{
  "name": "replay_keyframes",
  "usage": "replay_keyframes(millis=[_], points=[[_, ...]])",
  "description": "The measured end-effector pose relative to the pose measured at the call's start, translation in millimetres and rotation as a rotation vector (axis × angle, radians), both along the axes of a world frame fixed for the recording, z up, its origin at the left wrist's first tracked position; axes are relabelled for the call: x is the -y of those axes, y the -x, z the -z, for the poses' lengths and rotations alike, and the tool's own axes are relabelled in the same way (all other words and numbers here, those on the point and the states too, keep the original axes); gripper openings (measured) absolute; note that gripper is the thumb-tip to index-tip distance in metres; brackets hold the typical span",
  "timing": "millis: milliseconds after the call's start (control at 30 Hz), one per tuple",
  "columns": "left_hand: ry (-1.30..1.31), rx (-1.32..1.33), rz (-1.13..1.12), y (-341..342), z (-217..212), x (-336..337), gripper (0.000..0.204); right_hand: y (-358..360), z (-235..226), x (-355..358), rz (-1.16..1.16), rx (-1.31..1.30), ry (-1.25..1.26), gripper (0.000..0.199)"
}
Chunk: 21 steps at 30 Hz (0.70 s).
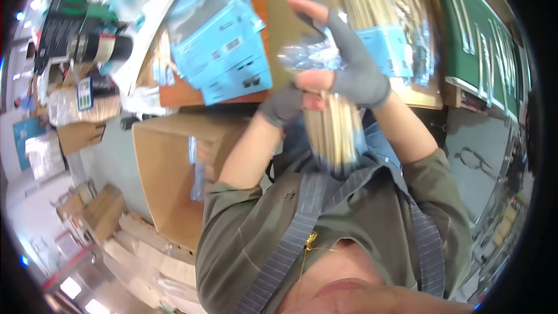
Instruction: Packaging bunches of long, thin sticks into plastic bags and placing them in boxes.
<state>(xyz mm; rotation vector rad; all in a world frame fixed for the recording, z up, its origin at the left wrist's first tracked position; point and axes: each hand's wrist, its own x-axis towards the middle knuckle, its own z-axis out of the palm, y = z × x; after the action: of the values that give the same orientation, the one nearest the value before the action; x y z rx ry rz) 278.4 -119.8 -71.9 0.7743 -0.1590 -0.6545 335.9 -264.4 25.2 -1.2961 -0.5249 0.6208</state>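
A clear plastic bag of thin wooden sticks (pixel 332 134) is held up in front of my body, its crinkled clear end pointing away from me. My left hand (pixel 282 106), in a grey fingerless glove, is closed around the bag's left side; most of its fingers are hidden behind the bag. My right hand (pixel 357 67), gloved the same way, lies over the upper right of the bag. Its fingers stretch away and upward, slightly blurred, while its thumb lies across the bag near the top of the sticks.
Flat blue printed bags (pixel 226 52) lie piled on the table to the left. Filled stick packs (pixel 372 11) rest on cardboard at the far right. An open cardboard box (pixel 174 180) stands at my left, below the table edge. Sticks lie on a green surface (pixel 485 40) at right.
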Motion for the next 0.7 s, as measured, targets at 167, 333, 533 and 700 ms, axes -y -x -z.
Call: replay_keyframes(millis=[167, 333, 533, 700], points=[[-0.413, 0.111, -0.075, 33.5, 8.3, -12.3, 0.063, 11.8, 53.7, 22.8, -0.219, -0.458, -0.093, 0.028], [-2.149, 0.888, -0.427, -9.6, 26.4, -168.3, 0.028, 29.4, 62.1, 26.9, 0.002, -0.521, -0.181, 0.019], [-2.149, 1.052, -0.449, -12.9, 58.7, -216.2, 0.023, 38.7, 58.7, 28.4, 0.037, -0.478, -0.167, 0.018], [-1.781, 0.487, -0.630, -28.5, 26.8, -214.2, 0.027, 41.3, 62.2, 33.3, 0.062, -0.496, -0.198, 0.019]])
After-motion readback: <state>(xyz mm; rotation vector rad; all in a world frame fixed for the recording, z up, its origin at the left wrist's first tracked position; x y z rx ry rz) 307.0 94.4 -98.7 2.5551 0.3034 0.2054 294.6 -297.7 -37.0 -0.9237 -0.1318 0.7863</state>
